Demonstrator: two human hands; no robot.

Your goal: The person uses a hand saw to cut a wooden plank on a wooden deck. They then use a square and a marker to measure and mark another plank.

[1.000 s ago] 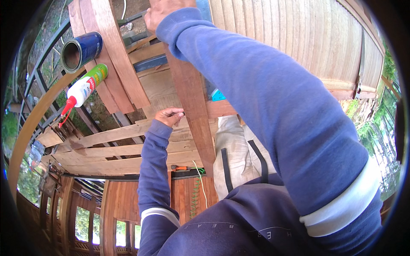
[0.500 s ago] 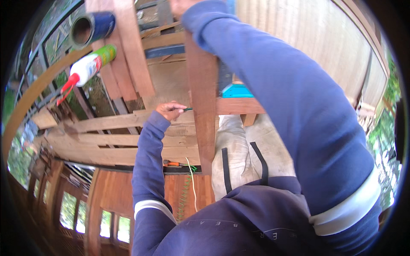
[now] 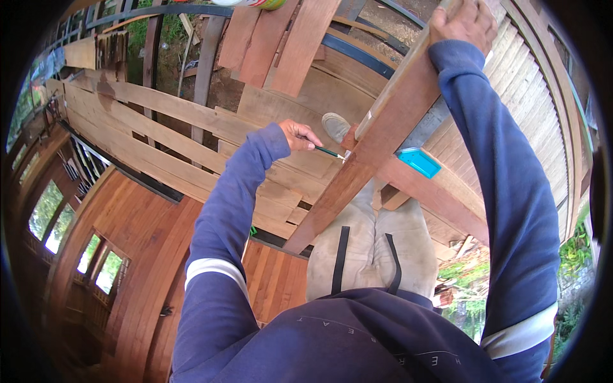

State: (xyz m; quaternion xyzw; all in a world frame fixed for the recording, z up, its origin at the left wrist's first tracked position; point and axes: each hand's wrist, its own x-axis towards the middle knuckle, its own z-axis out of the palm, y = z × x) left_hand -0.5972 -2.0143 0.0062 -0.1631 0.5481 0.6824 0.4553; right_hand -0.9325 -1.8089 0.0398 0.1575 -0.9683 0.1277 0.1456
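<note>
My left hand (image 3: pixel 299 136) pinches a dark green pencil (image 3: pixel 329 152). Its pale tip meets the left edge of a long reddish-brown wooden board (image 3: pixel 383 137), which runs diagonally in front of me. At the board's far end my right hand (image 3: pixel 465 27) grips it, the fingers curled over its top. A second reddish board (image 3: pixel 440 191) extends to the right from the long one. On this second board, near where the two meet, lies a turquoise plastic piece (image 3: pixel 419 163); its exact kind is unclear.
Light wooden planks (image 3: pixel 166 137) with gaps between them stretch to the left. Several reddish boards (image 3: pixel 281 45) lie at the far side, with part of a white and green bottle (image 3: pixel 265 3) at the picture's rim. Reddish floorboards (image 3: pixel 172 255) lie lower left. A shoe (image 3: pixel 335 126) shows beside the long board.
The view has turned, so the long board now slants up to the right. My right hand has come fully into sight on its end. The pencil tip now shows at the board's edge.
</note>
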